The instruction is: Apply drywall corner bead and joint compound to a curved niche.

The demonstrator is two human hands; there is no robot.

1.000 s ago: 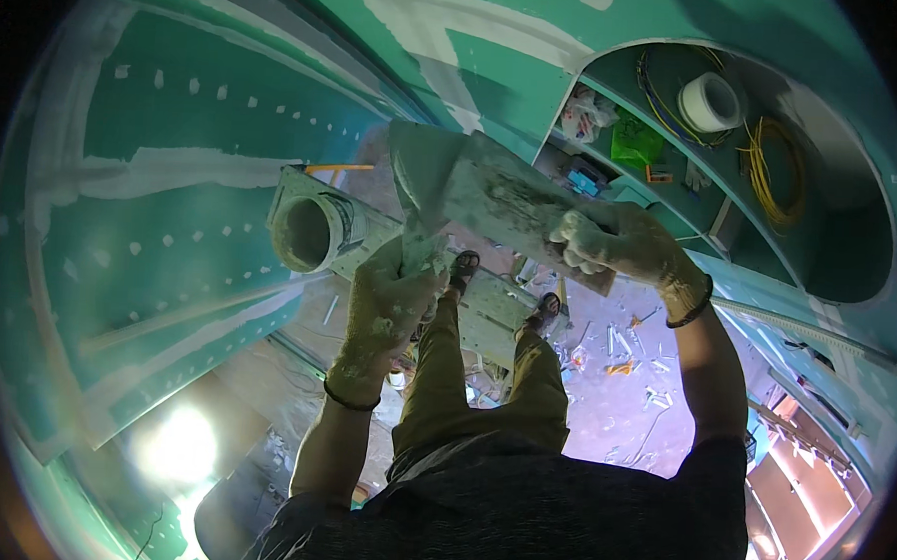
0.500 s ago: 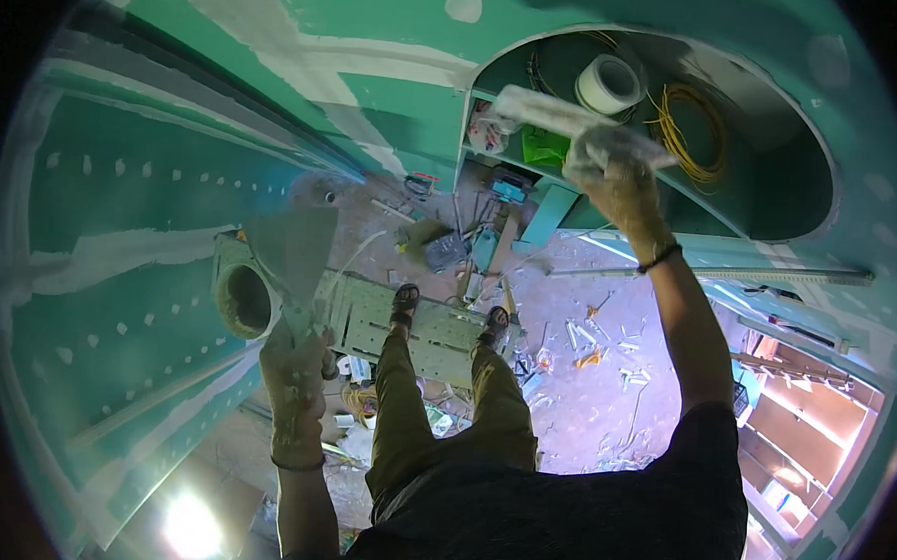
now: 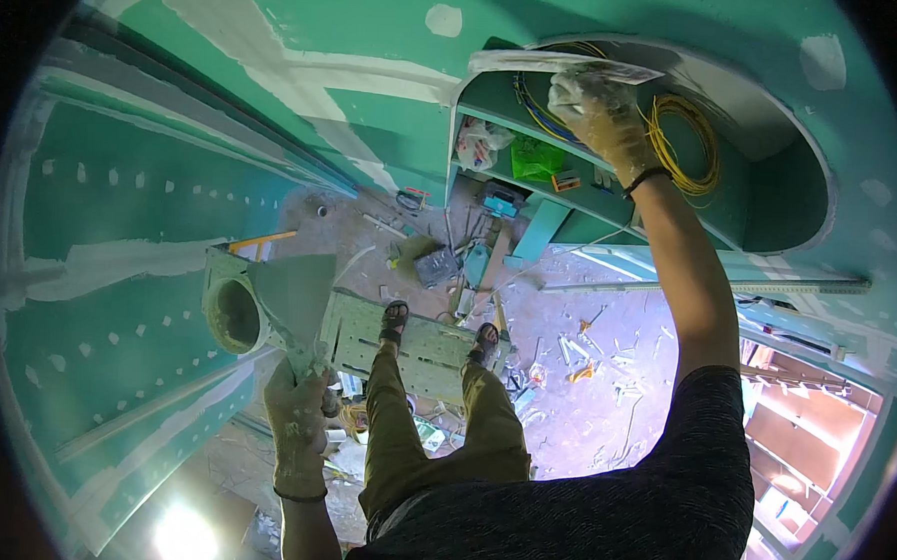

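The left hand [image 3: 298, 414], gloved, holds a broad-bladed putty knife [image 3: 303, 282]; its fingers are closed around the handle, and the blade points away from the person's body. In view, the blade overlaps the left end of the perforated work platform [image 3: 430, 359], beside a pale bucket [image 3: 231, 316]. The bucket is located at that left end, its open mouth toward the camera and residue on its inner wall. The right hand [image 3: 603, 125], also gloved, is raised with the arm extended; its fingers are curled in a grip on a flat trowel [image 3: 518, 61]. The trowel is seen nearly edge-on at the upper left rim of the arched recess [image 3: 797, 200] in the green wall panel [image 3: 405, 123]; whether its plate touches the panel cannot be determined. Pale compound covers the panel joints in bands and spots. Inside the recess, a coil of yellow cable [image 3: 709, 156] lies to the right of the right hand. Below the slanting shelf, a white plastic bag [image 3: 482, 144] sits near the left edge of the recess, with a bright green bag [image 3: 536, 159] and a small orange box [image 3: 566, 180] to its right. Both shoes [image 3: 394, 321] rest on the platform, near its far long edge. Offcuts [image 3: 576, 351] are scattered on the floor [image 3: 592, 431] beyond the platform's right end.
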